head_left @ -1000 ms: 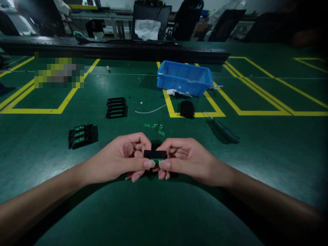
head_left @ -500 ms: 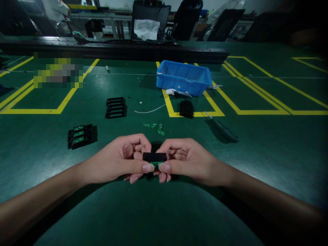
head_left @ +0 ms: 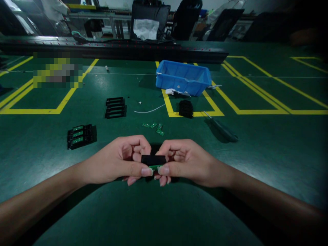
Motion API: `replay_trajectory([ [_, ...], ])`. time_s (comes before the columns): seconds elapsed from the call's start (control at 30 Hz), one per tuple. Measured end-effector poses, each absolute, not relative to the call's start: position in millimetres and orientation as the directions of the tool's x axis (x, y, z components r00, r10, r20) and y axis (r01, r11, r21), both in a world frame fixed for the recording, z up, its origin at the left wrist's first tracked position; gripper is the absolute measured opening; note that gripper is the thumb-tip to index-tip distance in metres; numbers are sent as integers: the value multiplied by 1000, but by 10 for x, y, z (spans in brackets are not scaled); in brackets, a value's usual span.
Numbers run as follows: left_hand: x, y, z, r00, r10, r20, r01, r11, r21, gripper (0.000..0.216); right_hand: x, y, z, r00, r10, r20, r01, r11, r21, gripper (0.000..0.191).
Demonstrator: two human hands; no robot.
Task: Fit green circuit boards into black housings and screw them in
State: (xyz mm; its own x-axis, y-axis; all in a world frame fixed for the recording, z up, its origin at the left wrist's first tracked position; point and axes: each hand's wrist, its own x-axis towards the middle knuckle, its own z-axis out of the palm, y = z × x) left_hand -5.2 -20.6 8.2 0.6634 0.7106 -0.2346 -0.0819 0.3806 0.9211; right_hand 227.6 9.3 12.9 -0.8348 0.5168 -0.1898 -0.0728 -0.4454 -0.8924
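Observation:
Between my two hands, just above the green table, is a black plastic frame (head_left: 153, 159) with a small green circuit board (head_left: 154, 167) along its near side. My left hand (head_left: 128, 160) is closed on the left end, its thumb pressing on the board. On the right end my right hand (head_left: 183, 162) grips in the same way, thumb tip on the board. Fingers hide the frame's ends and underside, so how far the board sits in it cannot be seen. Several loose green circuit boards (head_left: 159, 132) lie just beyond my hands.
Black frames with boards in them (head_left: 79, 136) lie at left, bare black frames (head_left: 114, 107) behind them. More black frames (head_left: 186, 108) lie before a blue bin (head_left: 183, 80). A dark-handled screwdriver (head_left: 224, 130) is at right. A white strand (head_left: 150, 111) and a black rail (head_left: 115, 49) lie farther off.
The black frame has tilted slightly and shifted a little toward me, showing more of its dark top face. Both thumbs have moved down slightly with the board.

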Motion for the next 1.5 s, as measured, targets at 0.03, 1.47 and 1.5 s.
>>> replay_trajectory([
  [0.03,-53,-203,79,664,710,-235,-80,380,921,25,2276,91,127,-834,518,-191,-72,-446,-892,16],
  [1.47,-76,-182,94,737,645,-205,-189,487,853,13,2260,78,133,-806,558,-196,-74,-423,-903,20],
  [1.5,-76,-182,92,737,645,-205,-191,489,851,13,2261,81,135,-805,560,-195,-72,-419,-905,20],
])
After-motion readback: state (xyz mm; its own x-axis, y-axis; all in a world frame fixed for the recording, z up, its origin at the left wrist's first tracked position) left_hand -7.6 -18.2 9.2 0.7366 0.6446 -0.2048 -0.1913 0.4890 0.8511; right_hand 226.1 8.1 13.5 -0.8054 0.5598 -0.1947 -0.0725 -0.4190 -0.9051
